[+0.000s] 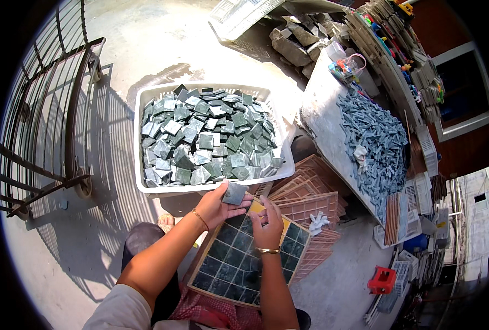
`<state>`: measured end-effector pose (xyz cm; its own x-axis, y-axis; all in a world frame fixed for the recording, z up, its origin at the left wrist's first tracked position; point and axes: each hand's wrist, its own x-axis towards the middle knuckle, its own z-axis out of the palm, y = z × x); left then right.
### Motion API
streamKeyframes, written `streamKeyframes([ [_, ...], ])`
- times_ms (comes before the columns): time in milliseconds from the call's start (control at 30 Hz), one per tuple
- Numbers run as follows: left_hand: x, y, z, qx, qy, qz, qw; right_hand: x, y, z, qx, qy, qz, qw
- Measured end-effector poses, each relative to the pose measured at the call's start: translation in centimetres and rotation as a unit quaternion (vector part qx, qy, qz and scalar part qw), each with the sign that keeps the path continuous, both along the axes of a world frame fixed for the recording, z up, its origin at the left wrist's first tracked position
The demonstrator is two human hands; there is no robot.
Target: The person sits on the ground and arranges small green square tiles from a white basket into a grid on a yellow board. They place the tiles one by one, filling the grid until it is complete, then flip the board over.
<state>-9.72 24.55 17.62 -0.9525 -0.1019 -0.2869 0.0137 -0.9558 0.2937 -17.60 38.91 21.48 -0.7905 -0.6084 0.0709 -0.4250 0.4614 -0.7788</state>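
Note:
My left hand (213,209) grips a square grey-green stone tile (234,193), its thumb on top and its fingers spread underneath. Below it, on my lap, lies a wooden-edged grid tray (204,257) with rows of dark green tiles (226,253) and a bare yellow strip (260,207) near the far edge. Over that strip is my right hand (268,226), fingers bent and apart, with no tile showing in it. Just beyond my hands stands a white plastic basket (138,137) heaped with loose square green tiles (205,142).
Reddish grid trays (310,212) are stacked to the right, a white crumpled glove (318,223) on them. Behind, a slanted board (324,104) bears a pile of narrow stone strips (374,146). A wheeled metal rack (71,121) stands left. A red crate (382,280) sits lower right.

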Motion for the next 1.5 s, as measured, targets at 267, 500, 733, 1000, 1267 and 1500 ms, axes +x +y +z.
streamKeyframes([
  [267, -1.0, 2.2, -0.1, -0.109, -0.071, -0.125, 0.984, -2.7, 0.2, -0.7, 0.021, 0.282, 0.156, 0.946],
  [500, -0.8, -0.7, -1.2, -0.193, -0.102, 0.057, 0.974, -9.0, 2.3, -3.0, 0.078, -0.066, 0.061, 0.993],
  [733, -0.9, -0.9, -0.9, -0.201, -0.126, 0.080, 0.968, -10.1, 2.4, -5.1, 0.122, 0.044, 0.090, 0.987],
  [1000, -1.0, 0.2, -1.3, -0.301, -0.121, 0.038, 0.945, -5.6, 2.2, -6.3, 0.154, 0.237, 0.071, 0.957],
  [1267, -0.4, -0.4, -0.7, -0.308, -0.120, 0.045, 0.943, -6.5, 4.5, -6.0, 0.093, 0.182, 0.087, 0.975],
  [1500, -0.3, -0.8, -2.2, -0.302, -0.118, 0.076, 0.943, -5.5, 2.8, -5.8, 0.125, 0.017, -0.039, 0.991],
])
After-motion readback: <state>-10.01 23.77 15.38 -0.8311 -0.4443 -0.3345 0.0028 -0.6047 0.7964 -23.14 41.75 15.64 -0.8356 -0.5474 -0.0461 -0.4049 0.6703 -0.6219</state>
